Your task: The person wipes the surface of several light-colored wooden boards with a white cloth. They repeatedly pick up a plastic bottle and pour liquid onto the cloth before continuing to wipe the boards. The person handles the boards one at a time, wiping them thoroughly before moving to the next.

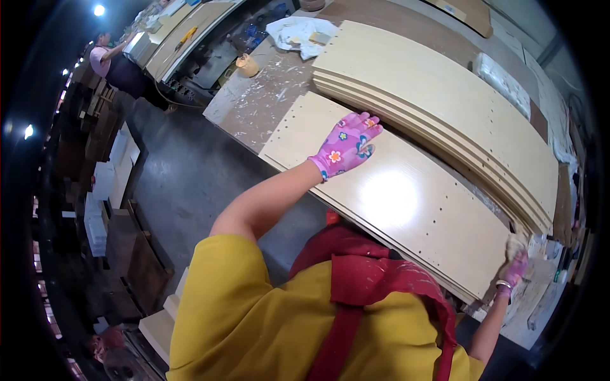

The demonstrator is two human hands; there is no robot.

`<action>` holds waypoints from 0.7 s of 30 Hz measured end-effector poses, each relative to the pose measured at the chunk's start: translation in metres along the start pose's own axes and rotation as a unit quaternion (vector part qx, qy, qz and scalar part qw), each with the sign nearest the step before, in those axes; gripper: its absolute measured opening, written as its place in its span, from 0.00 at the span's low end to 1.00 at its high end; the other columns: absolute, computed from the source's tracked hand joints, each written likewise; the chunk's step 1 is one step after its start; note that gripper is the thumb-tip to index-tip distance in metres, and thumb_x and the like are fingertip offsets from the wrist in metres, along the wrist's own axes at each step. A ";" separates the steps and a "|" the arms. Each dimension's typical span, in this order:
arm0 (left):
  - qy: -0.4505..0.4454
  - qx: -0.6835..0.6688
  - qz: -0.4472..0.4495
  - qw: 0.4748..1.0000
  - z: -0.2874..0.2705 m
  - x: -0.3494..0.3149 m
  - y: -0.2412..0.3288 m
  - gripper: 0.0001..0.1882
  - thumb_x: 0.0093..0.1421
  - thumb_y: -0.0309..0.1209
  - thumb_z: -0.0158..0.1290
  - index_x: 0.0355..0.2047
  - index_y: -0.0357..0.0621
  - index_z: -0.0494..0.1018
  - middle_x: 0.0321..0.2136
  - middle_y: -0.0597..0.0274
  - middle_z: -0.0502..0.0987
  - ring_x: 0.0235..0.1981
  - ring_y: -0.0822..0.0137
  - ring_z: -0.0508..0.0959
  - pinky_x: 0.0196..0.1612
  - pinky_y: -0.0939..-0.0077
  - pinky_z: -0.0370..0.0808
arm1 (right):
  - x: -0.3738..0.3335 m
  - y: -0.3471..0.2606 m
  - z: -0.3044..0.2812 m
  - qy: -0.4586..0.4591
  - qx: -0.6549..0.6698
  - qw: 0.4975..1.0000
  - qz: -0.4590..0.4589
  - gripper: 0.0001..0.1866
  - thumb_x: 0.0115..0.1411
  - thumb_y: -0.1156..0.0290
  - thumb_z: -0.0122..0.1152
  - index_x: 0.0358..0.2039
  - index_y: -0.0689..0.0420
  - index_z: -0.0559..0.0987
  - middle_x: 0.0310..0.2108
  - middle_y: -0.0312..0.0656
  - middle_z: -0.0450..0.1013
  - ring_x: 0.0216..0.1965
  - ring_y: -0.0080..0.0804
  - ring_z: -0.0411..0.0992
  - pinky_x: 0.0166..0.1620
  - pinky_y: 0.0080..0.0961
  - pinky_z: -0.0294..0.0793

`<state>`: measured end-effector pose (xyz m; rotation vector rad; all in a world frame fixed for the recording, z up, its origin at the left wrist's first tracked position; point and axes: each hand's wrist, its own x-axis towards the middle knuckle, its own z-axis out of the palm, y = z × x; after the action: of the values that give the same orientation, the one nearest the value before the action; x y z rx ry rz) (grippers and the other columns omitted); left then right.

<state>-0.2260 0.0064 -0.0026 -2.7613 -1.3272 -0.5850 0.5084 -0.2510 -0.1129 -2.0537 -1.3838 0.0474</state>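
Two gloved hands (346, 145) (516, 267), two stacks of pale boards (394, 193) (438, 95)

Smooth grey floor (171, 181) runs along the left of a brown worktable (232, 114), whose top is scuffed and flecked with white; at far left stands a second workbench (213, 14), light brown on top, with assorted items crowded beneath it. Left side of the room is dim, with white panels (95, 222) stacked near brown panels (136, 257), and further detail there is too dark to resolve. Lighting: one bright round lamp (98, 10) at far left, a second lamp (28, 131) at left; at far right, a pale wall (569, 66).
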 end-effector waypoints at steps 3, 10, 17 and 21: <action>0.039 0.039 -0.020 0.998 -0.014 -0.033 -0.043 0.25 0.59 0.39 0.48 0.57 0.46 0.67 0.57 0.55 0.68 0.61 0.56 0.64 0.63 0.61 0.60 | 0.028 0.009 -0.007 0.024 0.159 0.977 0.141 0.25 0.67 0.61 0.47 0.59 0.61 0.66 0.60 0.49 0.63 0.59 0.38 0.62 0.63 0.34 0.60; 0.188 -0.233 -0.381 0.875 -0.076 -0.113 -0.145 0.20 0.56 0.25 0.52 0.50 0.44 0.74 0.45 0.50 0.76 0.45 0.53 0.76 0.54 0.61 0.70 | -0.041 -0.264 0.050 -0.103 -0.172 0.976 -0.090 0.29 0.66 0.56 0.45 0.61 0.63 0.64 0.64 0.50 0.60 0.68 0.47 0.50 0.68 0.41 0.45; 0.091 -0.021 -0.189 0.978 -0.027 -0.129 -0.128 0.23 0.60 0.28 0.42 0.57 0.38 0.67 0.51 0.47 0.72 0.53 0.49 0.70 0.58 0.59 0.63 | -0.054 -0.402 0.122 -0.201 -0.054 0.973 -0.100 0.34 0.55 0.66 0.58 0.62 0.60 0.64 0.66 0.53 0.54 0.67 0.51 0.50 0.68 0.42 0.45; -0.041 -0.056 -0.277 0.958 -0.040 -0.123 -0.115 0.22 0.63 0.29 0.41 0.57 0.36 0.66 0.54 0.46 0.70 0.57 0.50 0.67 0.62 0.61 0.61 | -0.070 -0.515 0.152 -0.378 -0.029 0.856 -0.351 0.47 0.53 0.34 0.55 0.65 0.54 0.61 0.67 0.53 0.50 0.68 0.52 0.48 0.68 0.52 0.40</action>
<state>-0.3956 -0.0194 -0.0231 -2.4967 -2.1712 -0.5761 0.0008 -0.1164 0.0184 -1.4736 -2.5716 0.5508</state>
